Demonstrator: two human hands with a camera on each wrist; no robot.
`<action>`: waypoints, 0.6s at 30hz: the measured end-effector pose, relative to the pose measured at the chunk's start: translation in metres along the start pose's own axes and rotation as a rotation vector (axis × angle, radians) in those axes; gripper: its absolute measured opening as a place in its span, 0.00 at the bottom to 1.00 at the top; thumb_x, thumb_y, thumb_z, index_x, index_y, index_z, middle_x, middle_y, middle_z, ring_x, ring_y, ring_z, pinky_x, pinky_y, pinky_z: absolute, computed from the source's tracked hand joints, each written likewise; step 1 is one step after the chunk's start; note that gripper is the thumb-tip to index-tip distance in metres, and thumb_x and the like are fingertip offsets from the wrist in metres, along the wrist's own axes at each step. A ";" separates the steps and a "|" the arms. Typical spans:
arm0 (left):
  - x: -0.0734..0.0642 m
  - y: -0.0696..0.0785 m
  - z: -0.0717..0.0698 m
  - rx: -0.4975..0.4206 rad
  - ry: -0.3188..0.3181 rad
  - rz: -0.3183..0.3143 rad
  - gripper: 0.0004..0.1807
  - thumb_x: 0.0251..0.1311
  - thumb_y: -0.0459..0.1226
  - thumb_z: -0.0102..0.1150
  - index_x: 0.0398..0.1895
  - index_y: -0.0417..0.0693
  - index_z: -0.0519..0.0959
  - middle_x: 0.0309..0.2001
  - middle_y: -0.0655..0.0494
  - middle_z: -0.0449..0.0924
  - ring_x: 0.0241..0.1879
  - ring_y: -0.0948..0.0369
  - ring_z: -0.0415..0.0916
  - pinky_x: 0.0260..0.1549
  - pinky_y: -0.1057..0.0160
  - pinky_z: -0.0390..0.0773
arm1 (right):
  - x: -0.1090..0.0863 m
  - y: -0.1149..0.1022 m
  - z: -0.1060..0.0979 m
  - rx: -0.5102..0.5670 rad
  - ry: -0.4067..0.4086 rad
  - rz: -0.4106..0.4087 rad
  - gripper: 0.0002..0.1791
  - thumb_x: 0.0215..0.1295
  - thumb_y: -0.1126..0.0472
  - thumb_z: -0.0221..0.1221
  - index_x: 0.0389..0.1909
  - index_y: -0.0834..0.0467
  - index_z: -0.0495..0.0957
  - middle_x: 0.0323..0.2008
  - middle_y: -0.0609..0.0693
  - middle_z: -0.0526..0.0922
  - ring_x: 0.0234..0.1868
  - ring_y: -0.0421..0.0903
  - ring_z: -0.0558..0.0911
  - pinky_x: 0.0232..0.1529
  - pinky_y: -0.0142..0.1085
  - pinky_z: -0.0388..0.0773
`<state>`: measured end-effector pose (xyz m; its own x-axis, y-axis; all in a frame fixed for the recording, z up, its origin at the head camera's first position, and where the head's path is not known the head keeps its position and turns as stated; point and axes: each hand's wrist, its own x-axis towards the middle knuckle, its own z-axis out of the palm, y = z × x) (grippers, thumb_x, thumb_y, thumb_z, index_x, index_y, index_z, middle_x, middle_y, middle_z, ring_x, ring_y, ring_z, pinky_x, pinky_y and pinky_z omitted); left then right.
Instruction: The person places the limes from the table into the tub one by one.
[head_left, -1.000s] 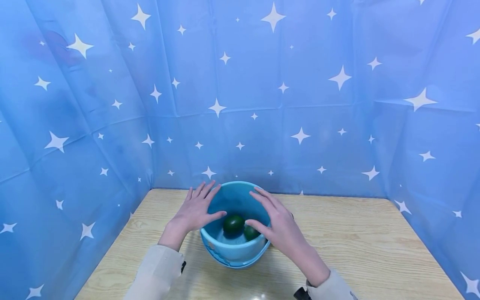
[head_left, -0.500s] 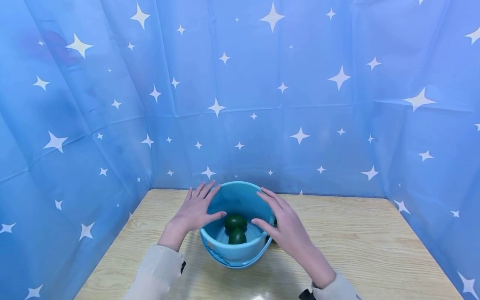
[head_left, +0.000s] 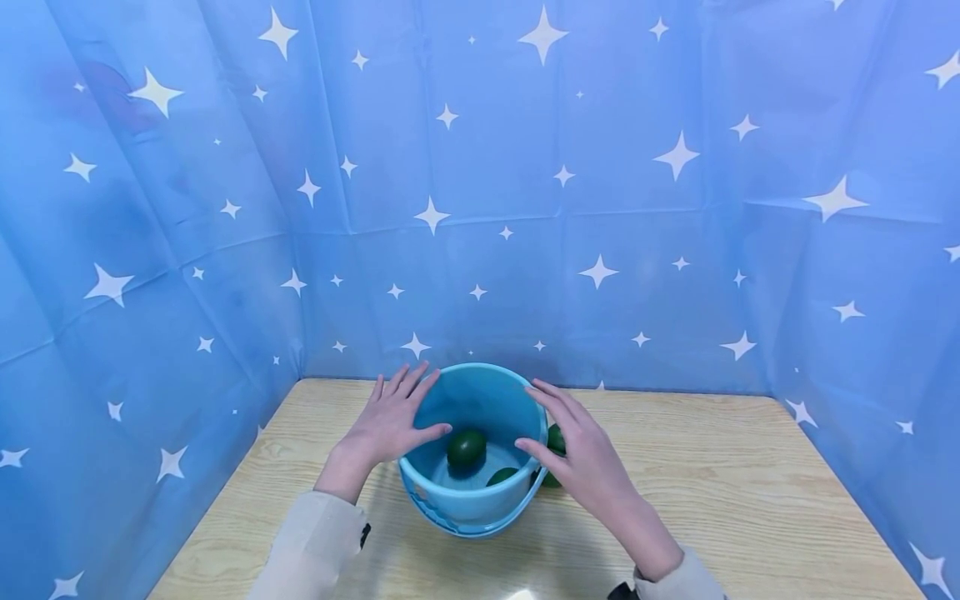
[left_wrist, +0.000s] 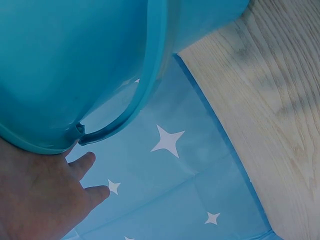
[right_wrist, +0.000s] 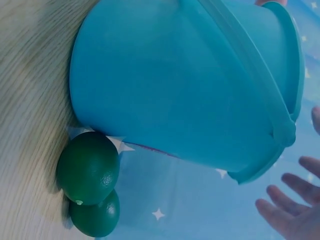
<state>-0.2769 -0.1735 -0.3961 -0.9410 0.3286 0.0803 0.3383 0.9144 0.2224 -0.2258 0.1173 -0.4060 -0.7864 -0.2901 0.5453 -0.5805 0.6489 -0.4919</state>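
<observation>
A light blue bucket (head_left: pixel 476 505) stands upright on the wood-grain counter (head_left: pixel 712 500), its handle (head_left: pixel 453 527) lowered. One dark green, avocado-like fruit (head_left: pixel 467 449) lies inside; another shows partly behind the near rim. Two similar green fruits (right_wrist: pixel 89 169) sit close together on the counter outside, right of the bucket. The left hand (head_left: pixel 386 421) is spread at the left rim, thumb over the opening; the right hand (head_left: pixel 583 448) is spread beside the right rim. Star-patterned blue cloth (head_left: pixel 495 150) hangs behind.

The wood-grain table (head_left: pixel 712 500) bears a blue bucket (head_left: pixel 474 505) and, apparently, two green fruits (right_wrist: pixel 89 169).
</observation>
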 end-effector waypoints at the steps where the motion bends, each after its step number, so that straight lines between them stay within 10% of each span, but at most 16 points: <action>1: 0.000 0.000 0.000 0.000 -0.002 -0.001 0.48 0.63 0.64 0.53 0.80 0.54 0.52 0.81 0.48 0.47 0.80 0.41 0.39 0.75 0.32 0.42 | 0.000 0.001 0.000 -0.001 -0.001 0.002 0.38 0.62 0.48 0.68 0.71 0.55 0.68 0.72 0.51 0.69 0.70 0.56 0.72 0.60 0.55 0.78; 18: 0.000 0.001 0.000 -0.001 -0.002 0.000 0.47 0.64 0.63 0.54 0.80 0.53 0.52 0.81 0.48 0.47 0.80 0.41 0.40 0.74 0.31 0.41 | -0.007 0.012 0.000 -0.012 0.019 0.009 0.38 0.60 0.50 0.69 0.70 0.56 0.69 0.69 0.53 0.72 0.68 0.56 0.73 0.59 0.54 0.79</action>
<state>-0.2767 -0.1727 -0.3955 -0.9409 0.3294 0.0787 0.3386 0.9139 0.2237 -0.2274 0.1271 -0.4159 -0.7876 -0.2702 0.5538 -0.5702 0.6602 -0.4888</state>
